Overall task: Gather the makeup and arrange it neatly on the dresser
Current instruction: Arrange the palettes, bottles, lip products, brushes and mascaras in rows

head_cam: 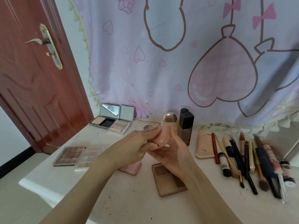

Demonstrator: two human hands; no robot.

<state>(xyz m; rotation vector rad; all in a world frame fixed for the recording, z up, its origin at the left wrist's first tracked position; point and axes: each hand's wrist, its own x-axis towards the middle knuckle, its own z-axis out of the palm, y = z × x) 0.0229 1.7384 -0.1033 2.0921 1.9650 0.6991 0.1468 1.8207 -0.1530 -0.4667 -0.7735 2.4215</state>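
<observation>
Careful, both hands, the left hand (pixel 137 143) and right hand (pixel 174 152), pinch the smooth pink case (pixel 160 136); it could slip onto the tan palette (pixel 168 178) just below.

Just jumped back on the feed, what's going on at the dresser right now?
A person is holding a pink rounded case up over the dresser, left hand and right hand both gripping it. Brushes and pencils lie in a row on the right. Two eyeshadow palettes sit on the left, an open mirrored compact at the back, and a tan palette below the hands.
</observation>
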